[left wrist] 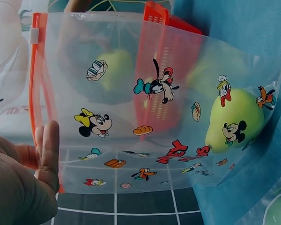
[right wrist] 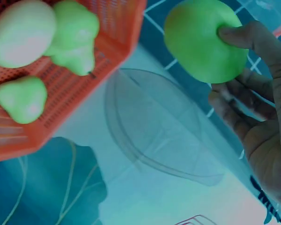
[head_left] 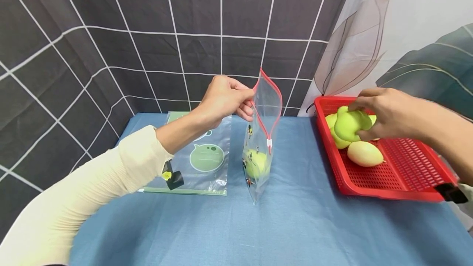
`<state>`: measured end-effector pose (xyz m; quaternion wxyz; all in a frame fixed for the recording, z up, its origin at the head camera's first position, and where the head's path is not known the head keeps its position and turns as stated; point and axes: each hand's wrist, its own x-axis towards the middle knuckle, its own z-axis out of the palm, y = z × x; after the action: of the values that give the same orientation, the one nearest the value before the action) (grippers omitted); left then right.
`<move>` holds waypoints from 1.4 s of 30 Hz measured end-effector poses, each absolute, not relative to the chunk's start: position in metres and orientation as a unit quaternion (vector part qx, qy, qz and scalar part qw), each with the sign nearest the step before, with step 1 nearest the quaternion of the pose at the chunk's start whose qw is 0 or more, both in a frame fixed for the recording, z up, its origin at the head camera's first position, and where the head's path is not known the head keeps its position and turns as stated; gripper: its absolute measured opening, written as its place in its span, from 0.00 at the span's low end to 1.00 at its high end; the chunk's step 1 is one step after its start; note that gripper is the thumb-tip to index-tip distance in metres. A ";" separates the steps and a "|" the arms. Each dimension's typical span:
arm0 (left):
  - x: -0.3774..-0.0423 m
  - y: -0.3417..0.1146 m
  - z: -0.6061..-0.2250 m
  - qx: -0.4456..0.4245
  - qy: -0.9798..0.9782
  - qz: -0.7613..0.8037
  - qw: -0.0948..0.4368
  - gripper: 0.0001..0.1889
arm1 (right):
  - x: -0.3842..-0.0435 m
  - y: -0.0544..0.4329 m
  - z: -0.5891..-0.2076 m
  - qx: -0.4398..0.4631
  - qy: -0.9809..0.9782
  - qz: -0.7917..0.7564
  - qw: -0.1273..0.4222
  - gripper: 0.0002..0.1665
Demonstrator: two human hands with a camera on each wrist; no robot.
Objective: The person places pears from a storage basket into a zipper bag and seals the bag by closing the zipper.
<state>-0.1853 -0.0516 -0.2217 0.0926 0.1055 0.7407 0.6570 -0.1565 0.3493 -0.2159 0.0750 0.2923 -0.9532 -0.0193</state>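
My left hand (head_left: 230, 97) pinches the red-edged rim of a clear zip bag (head_left: 258, 130) and holds it upright with its mouth parted. A white slider sits on the bag's red zip, and cartoon figures are printed on its side. A green pear (left wrist: 248, 112) lies at the bottom of the bag. Over the red basket (head_left: 343, 184), my right hand (head_left: 391, 114) grips another green pear (right wrist: 201, 44) between thumb and fingers. In the right wrist view this pear is lifted apart from the fruit in the basket.
Several green pears and a paler yellow-green fruit (head_left: 365, 154) lie in the basket's left part. A flat clear bag (head_left: 184, 177) with green animal prints lies left of the upright bag on the blue cloth (head_left: 281, 225). Dark tiled-pattern cloth (head_left: 244, 52) hangs behind.
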 end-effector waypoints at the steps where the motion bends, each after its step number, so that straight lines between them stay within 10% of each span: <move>1: -0.185 -0.052 -0.222 0.104 0.741 0.657 0.092 0.11 | -0.156 0.346 -0.213 0.295 -0.952 -0.017 0.084 0.37; 16: -0.184 -0.050 -0.221 0.115 0.745 0.651 0.095 0.11 | -0.157 0.288 -0.165 0.428 -0.859 0.067 0.273 0.42; 42: -0.183 -0.044 -0.216 0.115 0.746 0.648 0.106 0.10 | -0.158 0.216 -0.163 0.409 -0.857 0.161 0.270 0.34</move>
<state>-0.1828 -0.0439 -0.2156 0.1060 0.1155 0.7457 0.6476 -0.1579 0.2160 -0.1634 0.2702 0.4087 -0.8568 0.1607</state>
